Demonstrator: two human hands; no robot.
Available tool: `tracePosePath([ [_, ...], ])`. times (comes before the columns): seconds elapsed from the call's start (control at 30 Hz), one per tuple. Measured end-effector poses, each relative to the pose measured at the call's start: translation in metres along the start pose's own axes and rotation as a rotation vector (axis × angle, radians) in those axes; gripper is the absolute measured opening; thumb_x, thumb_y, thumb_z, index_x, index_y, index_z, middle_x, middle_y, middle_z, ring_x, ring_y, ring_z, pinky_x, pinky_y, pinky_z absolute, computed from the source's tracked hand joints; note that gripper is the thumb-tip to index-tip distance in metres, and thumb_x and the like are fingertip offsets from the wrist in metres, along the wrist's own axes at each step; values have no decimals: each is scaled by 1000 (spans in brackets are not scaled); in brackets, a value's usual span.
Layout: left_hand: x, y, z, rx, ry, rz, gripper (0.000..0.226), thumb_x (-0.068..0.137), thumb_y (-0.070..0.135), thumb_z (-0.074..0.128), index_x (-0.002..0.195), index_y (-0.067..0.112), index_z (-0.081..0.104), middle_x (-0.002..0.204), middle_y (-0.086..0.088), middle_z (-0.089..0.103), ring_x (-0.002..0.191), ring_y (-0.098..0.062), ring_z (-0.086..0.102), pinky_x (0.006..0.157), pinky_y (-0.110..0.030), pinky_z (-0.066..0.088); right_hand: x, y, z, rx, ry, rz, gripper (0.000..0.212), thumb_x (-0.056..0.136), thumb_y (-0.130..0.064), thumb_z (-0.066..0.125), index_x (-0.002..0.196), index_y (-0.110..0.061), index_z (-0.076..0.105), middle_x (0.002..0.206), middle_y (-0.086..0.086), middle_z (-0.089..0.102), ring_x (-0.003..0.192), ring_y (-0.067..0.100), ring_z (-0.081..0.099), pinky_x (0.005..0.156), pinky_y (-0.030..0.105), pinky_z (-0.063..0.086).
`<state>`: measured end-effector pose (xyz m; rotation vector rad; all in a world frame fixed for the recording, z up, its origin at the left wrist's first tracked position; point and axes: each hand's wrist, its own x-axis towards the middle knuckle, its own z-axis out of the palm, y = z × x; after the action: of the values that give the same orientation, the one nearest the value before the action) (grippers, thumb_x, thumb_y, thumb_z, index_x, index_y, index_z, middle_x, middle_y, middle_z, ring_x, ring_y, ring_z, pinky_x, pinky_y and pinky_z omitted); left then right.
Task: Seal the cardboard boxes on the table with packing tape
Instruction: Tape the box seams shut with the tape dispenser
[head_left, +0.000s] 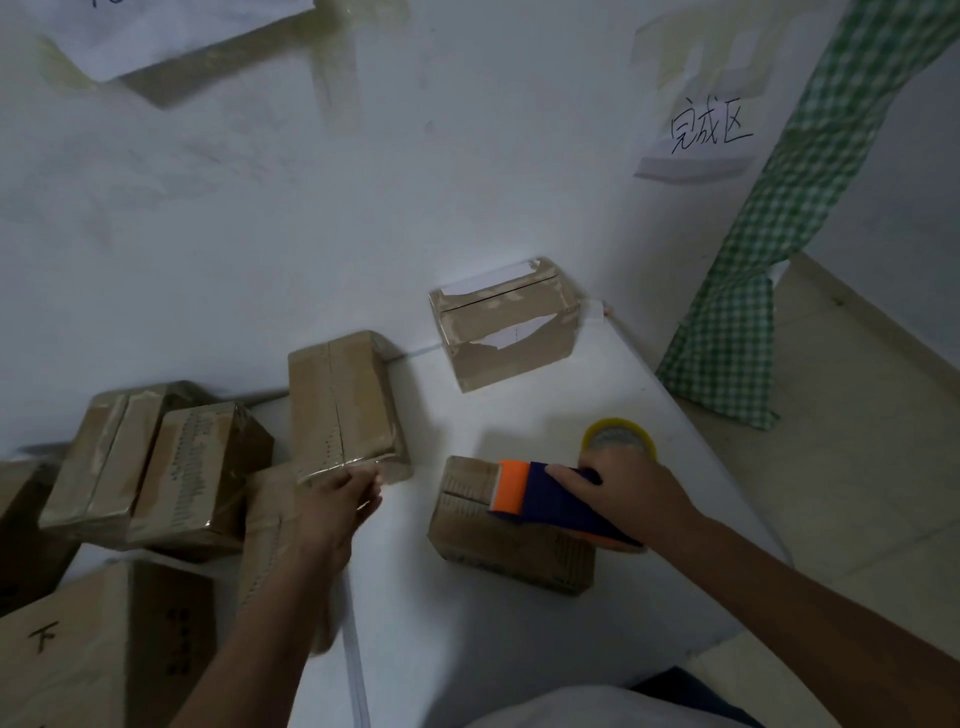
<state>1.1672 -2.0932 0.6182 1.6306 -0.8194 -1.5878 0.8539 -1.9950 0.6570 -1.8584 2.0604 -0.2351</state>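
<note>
Several boxes at the counter's left looked taped already; her right hand gripped the tape dispenser on one unsealed box, left hand pinching another.

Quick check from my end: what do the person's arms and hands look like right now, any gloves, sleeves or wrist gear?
Both forearms are bare up to the frame edge: no sleeves show. The left hand and the right hand wear no gloves, and no watch, band or ring is visible. A bit of pale clothing shows at the bottom edge, by the body.
</note>
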Motion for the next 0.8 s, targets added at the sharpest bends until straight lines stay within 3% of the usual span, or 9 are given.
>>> tracePosePath([
  [0.2, 15, -14, 2, 68, -77, -58, 14, 94, 14, 65, 80, 12, 65, 71, 1, 65, 64, -7, 59, 64, -19, 51, -2, -4, 2, -90, 15, 51, 57, 93, -66, 37, 56, -22, 42, 56, -1, 40, 49, 8, 39, 44, 22, 23],
  [0.43, 26, -35, 13, 99, -51, -116, 13, 93, 10, 65, 80, 9, 65, 71, -4, 62, 64, -11, 54, 65, -21, 47, -1, -7, 3, -122, -18, 96, 56, 92, -68, 35, 59, -23, 40, 60, -1, 41, 53, 9, 40, 48, 25, 32],
  [0.6, 19, -62, 40, 162, -112, -186, 12, 95, 8, 60, 94, 0, 69, 82, -15, 67, 72, -21, 60, 62, -24, 46, 1, -9, 6, -151, -4, 114, 55, 91, -69, 36, 59, -24, 38, 60, -3, 41, 52, 7, 39, 44, 23, 27],
  [0.7, 12, -69, 48, 281, -104, -116, 14, 98, 13, 57, 98, 5, 69, 91, -14, 72, 81, -25, 66, 63, -28, 51, 1, -9, 7, -150, 0, 121, 54, 91, -69, 35, 59, -26, 38, 61, -5, 40, 52, 5, 37, 44, 22, 25],
  [0.8, 12, -68, 48, 431, -96, -39, 13, 98, 19, 57, 96, 11, 67, 96, -13, 71, 92, -30, 66, 75, -39, 53, 4, -11, 9, -148, 3, 121, 54, 90, -70, 35, 62, -25, 44, 61, -6, 43, 55, 7, 42, 45, 23, 29],
])
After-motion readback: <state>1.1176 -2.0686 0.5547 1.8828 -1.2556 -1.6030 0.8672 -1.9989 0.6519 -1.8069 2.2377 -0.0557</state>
